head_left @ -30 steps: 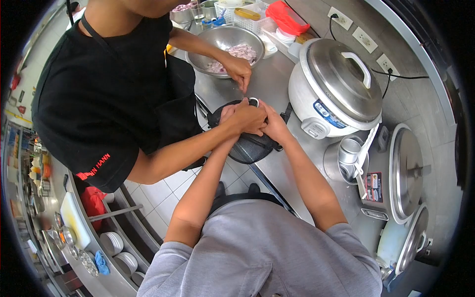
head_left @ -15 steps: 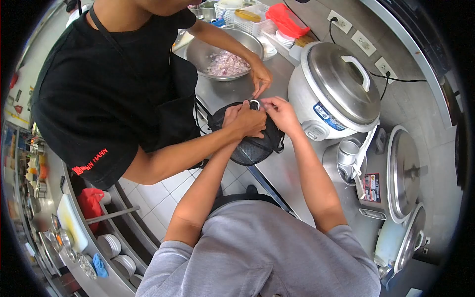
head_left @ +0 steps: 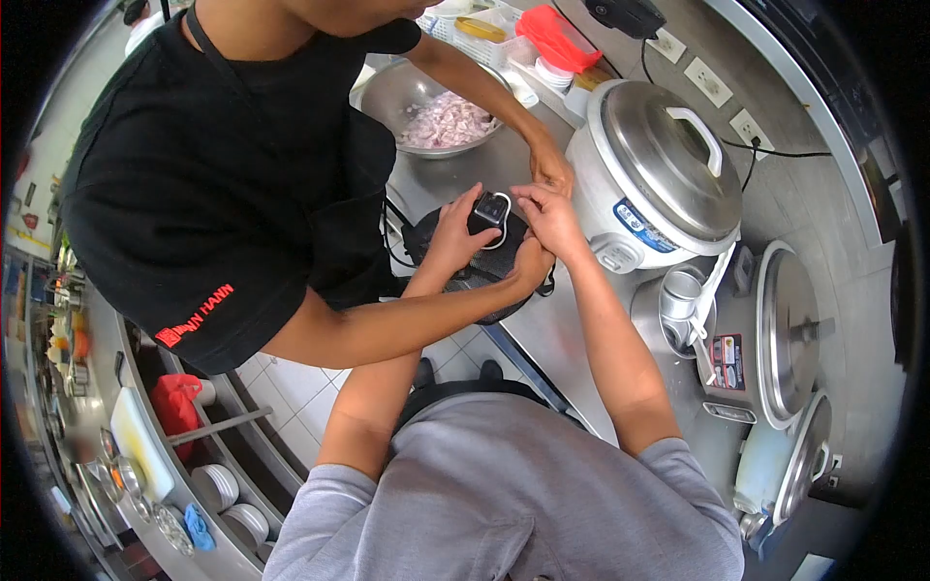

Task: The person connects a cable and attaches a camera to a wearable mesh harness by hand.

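My left hand [head_left: 455, 235] is wrapped round a small black box-shaped device [head_left: 490, 210] with a glossy face. A white cable [head_left: 504, 230] loops along the device's right side. My right hand [head_left: 550, 219] is just right of the cable, its fingers pinched together; what lies between them is hidden. Under the hands is a black mesh bag [head_left: 504, 263], partly covered by arms. A co-worker's one hand [head_left: 531, 265] is at the bag's right side, below my right hand. The co-worker's other hand [head_left: 552, 169] is just behind my right hand, near the rice cooker [head_left: 591, 165].
A steel bowl [head_left: 378, 102] of chopped onion [head_left: 446, 122] stands behind the bag on the steel counter [head_left: 426, 179]. To the right are steel containers [head_left: 683, 295] and a large lidded pot [head_left: 790, 334]. The co-worker [head_left: 194, 194] stands close on my left. A black object [head_left: 625, 14] shows at the top.
The black device and its white cable have come into clear view in my left hand. The co-worker's hands have moved right, one lower on the bag, the other towards the rice cooker.
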